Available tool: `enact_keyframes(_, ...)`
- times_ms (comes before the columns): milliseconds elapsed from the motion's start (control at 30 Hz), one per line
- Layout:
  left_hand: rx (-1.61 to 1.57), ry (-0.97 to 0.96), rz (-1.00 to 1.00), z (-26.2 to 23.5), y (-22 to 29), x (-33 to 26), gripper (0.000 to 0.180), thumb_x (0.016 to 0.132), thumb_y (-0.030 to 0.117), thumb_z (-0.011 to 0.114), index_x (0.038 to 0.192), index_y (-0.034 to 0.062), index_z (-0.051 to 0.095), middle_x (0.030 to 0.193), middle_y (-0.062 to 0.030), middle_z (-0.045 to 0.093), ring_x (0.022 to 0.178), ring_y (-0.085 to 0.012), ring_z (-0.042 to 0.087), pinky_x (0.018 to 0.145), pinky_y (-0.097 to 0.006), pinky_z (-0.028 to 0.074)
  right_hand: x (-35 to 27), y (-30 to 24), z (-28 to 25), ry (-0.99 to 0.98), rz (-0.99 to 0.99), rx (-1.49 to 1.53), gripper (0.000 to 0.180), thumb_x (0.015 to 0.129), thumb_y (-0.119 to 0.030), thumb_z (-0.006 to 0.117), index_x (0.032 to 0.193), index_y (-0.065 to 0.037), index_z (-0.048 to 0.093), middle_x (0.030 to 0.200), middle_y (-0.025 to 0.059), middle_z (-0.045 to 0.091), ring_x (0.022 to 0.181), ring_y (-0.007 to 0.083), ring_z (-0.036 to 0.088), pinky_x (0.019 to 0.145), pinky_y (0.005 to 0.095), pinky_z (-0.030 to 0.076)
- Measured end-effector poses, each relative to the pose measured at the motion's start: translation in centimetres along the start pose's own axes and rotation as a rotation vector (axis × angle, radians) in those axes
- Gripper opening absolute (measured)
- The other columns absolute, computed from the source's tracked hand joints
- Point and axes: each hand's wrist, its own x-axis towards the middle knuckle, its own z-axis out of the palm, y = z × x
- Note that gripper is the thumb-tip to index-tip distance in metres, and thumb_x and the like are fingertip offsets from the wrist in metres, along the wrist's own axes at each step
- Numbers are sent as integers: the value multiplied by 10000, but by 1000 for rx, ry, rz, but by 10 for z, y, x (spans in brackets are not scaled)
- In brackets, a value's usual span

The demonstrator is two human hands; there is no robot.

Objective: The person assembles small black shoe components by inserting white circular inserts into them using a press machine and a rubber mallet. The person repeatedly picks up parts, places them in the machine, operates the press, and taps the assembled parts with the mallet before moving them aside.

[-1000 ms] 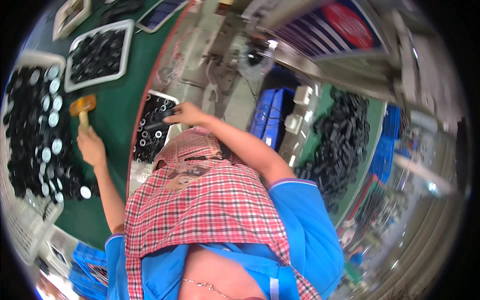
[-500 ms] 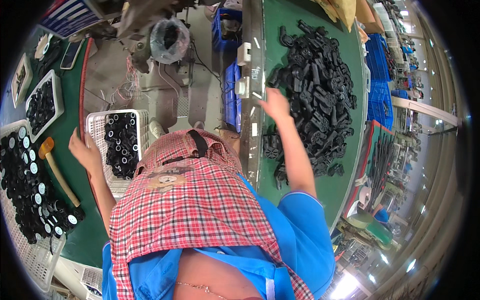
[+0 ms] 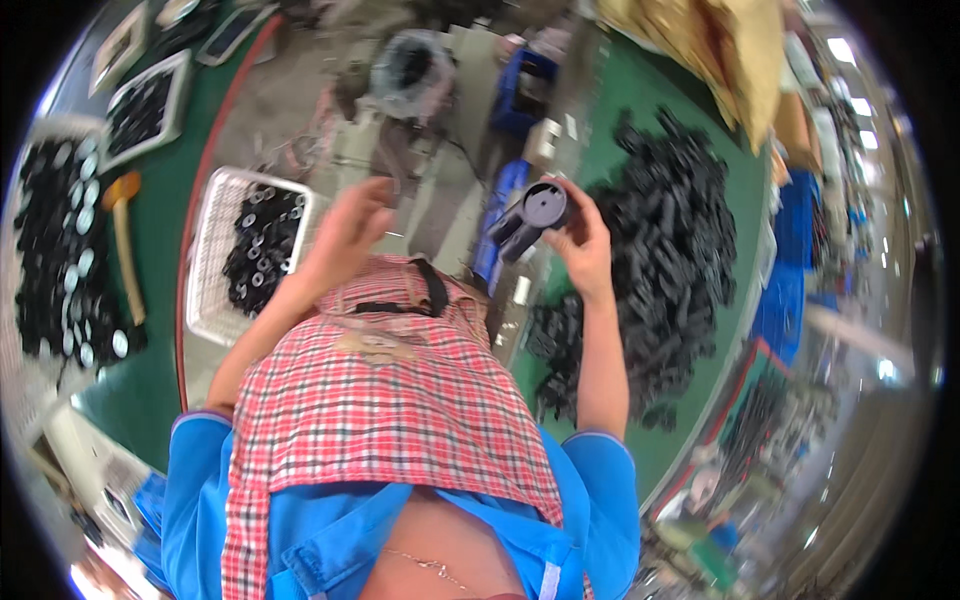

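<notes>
My right hand [image 3: 586, 248] grips a black plastic part with a round, cup-like end [image 3: 546, 206]. It is held up over the near edge of the right-hand green table, left of a heap of similar black plastic parts [image 3: 672, 230]. My left hand [image 3: 350, 232] is in the air in front of the apron, right of a white plastic basket [image 3: 204, 262] of small black ring-shaped pieces [image 3: 262, 240]. Motion smears its fingers, and nothing can be made out in them.
On the left green table [image 3: 165, 200] lie a mallet with an orange head [image 3: 122, 190], many black pieces with pale discs [image 3: 72, 260] and a white tray [image 3: 183, 95]. A bag-lined bin [image 3: 412, 70] and blue crates [image 3: 524, 90] stand beyond. A yellowish sack [image 3: 710, 50] lies at the far right.
My right hand has come off the heap's edge and now holds up a black part. My left hand has swung right, away from the basket's left side. The whole view has turned slightly.
</notes>
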Motion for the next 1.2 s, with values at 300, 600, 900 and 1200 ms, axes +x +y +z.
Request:
enact_keyframes(300,-264,5,-159,-76,31,-24,310,1025,263,464,1121,-11,572,756,-46,558,699,-103,500,643,-295,436,101,-5,186,-482,-111,505,737,775,-40,779,1410,10,407,1428,179,462,1307,268,477,1085,386,390)
enact_keyframes(600,-390,204,-217,-170,-29,-71,347,1022,266,487,1233,4,573,857,-11,586,766,-82,510,663,-262,437,151,16,315,-635,101,544,841,718,-120,841,1418,29,400,1356,206,523,1204,254,561,1005,359,473)
enact_keyframes(900,1210,768,-394,-397,-150,-81,222,876,191,610,1044,47,615,945,-141,604,906,-335,583,795,-431,470,172,17,370,-597,304,804,820,758,-221,831,1410,16,395,1362,241,494,1158,318,591,1012,437,473)
enact_keyframes(1200,1319,803,-526,-465,-214,-79,435,832,331,710,1197,122,599,1028,-145,614,944,-319,633,831,-439,494,187,12,354,-529,367,850,826,783,-155,800,1451,-10,336,1391,222,470,1206,347,557,1033,462,457)
